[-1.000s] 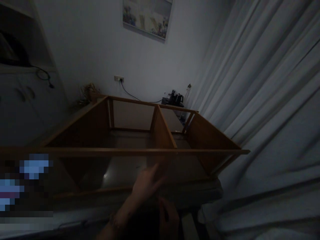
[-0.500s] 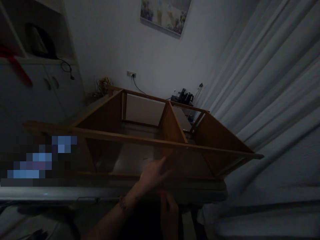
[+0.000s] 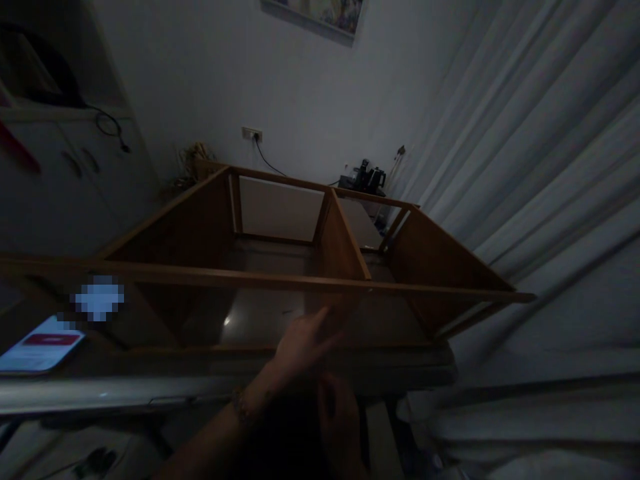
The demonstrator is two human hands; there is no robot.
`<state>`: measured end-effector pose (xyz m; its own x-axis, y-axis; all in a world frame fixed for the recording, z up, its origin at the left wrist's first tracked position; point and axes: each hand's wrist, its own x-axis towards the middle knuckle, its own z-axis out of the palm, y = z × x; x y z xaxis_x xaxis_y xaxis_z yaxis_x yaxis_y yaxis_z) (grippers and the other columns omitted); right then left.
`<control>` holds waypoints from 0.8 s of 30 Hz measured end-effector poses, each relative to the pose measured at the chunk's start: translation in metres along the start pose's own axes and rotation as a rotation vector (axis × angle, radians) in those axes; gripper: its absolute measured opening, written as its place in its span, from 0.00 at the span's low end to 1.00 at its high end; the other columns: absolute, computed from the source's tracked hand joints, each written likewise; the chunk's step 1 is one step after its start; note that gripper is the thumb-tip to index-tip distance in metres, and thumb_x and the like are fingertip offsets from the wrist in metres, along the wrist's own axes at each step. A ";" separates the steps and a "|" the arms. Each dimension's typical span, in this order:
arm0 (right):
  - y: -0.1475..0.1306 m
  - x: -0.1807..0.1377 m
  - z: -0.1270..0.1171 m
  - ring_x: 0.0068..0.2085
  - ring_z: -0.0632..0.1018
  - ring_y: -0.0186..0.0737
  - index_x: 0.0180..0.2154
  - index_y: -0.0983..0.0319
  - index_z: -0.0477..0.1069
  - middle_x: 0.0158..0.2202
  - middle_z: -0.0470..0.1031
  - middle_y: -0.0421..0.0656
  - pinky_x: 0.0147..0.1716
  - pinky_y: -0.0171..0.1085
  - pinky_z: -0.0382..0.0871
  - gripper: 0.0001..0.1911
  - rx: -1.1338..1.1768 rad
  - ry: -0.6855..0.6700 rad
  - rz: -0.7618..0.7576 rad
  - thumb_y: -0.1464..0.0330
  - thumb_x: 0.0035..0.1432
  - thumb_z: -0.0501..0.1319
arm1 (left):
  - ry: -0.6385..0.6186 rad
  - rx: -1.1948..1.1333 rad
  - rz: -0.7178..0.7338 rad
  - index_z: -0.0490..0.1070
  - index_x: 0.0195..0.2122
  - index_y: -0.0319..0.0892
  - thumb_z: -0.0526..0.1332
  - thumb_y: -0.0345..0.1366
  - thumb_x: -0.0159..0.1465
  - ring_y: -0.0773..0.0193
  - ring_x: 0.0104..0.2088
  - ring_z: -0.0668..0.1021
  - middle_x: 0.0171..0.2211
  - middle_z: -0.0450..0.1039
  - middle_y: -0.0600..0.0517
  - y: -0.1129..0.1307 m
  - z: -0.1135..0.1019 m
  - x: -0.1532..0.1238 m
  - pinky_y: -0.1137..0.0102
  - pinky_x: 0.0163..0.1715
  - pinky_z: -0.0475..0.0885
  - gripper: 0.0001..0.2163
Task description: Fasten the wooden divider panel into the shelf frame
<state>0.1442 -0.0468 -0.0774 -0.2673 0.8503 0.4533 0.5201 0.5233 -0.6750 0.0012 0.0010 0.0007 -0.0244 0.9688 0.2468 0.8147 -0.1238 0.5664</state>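
A brown wooden shelf frame (image 3: 320, 279) lies on its side on a table, with panels dividing it into sections. My left hand (image 3: 303, 343) is stretched toward the front rail near the middle panel (image 3: 350, 243). Its thumb and fingers are apart, and nothing shows between them. Whether the fingertips touch the wood cannot be made out in the dim light. Lower down and closer to me, my right hand (image 3: 340, 413) has its fingers curled together at the table edge. What it holds, if anything, is hidden.
A lit phone (image 3: 43, 345) lies on the table (image 3: 200, 390) at the left. White curtains (image 3: 540, 167) hang along the right. Behind the frame are a black kettle (image 3: 376, 179) and a wall socket (image 3: 252, 134). A white cabinet (image 3: 75, 180) stands at far left.
The view has shifted, so the wall and cabinet sit higher and further left. More of the phone shows. Both hands stay in nearly the same place by the frame.
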 end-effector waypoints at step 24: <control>-0.006 0.028 -0.042 0.34 0.74 0.38 0.38 0.56 0.70 0.33 0.75 0.40 0.33 0.35 0.67 0.10 -0.224 -0.291 -0.178 0.68 0.59 0.50 | -0.365 0.112 0.137 0.52 0.51 0.37 0.48 0.45 0.60 0.59 0.36 0.75 0.38 0.72 0.43 0.007 -0.036 0.014 0.68 0.32 0.68 0.22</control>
<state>0.1677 -0.0284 -0.0358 -0.5707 0.7446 0.3462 0.6001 0.6659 -0.4432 -0.0138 0.0058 0.0363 0.2798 0.9600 0.0070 0.8547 -0.2524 0.4536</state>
